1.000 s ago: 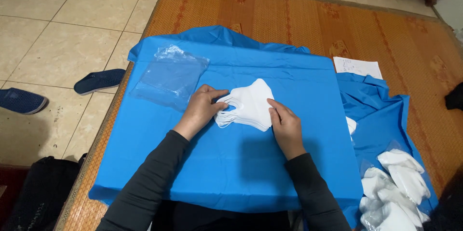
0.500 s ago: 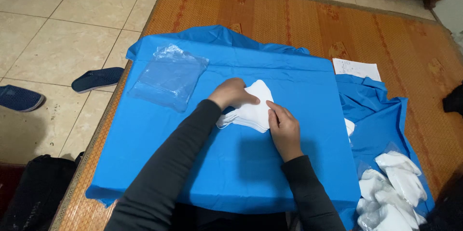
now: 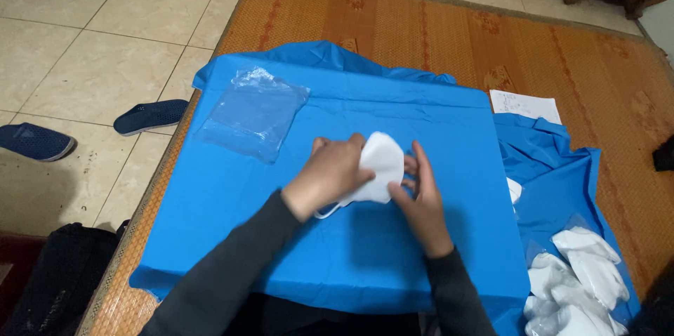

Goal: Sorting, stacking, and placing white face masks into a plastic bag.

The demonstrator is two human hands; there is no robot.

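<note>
Two hands meet in the middle of what we see, and both are on one white face mask (image 3: 381, 162). Our left hand (image 3: 330, 176) lies over the mask's left side with its fingers curled down, gripping the edge. Our right hand (image 3: 421, 199) has its fingers pressed together against the mask's right side, thumb tucked under the bottom edge. A thin white ear loop (image 3: 324, 211) peeks out below the left hand, at about 7 o'clock from the mask. The mask sits folded between the hands, just above a big blue cloth (image 3: 365, 259) that covers the middle of the woven orange mat (image 3: 421, 27).

At 10 o'clock from the hands, a clear plastic bag (image 3: 254, 113) lies flat on the blue cloth, well apart from the mask. At 2 o'clock, a white paper sheet (image 3: 524, 105) rests on the mat just beside the cloth. At 4 o'clock, near the bottom right corner, a pile of white masks (image 3: 576, 280) sits on crumpled blue cloth.

Off the mat, at 9 o'clock, two dark blue slippers (image 3: 149, 116) lie on the tiled floor (image 3: 77, 34). At 7 o'clock, a black bag (image 3: 60, 280) sits by the mat's edge. We wear dark grey sleeves (image 3: 225, 273).
</note>
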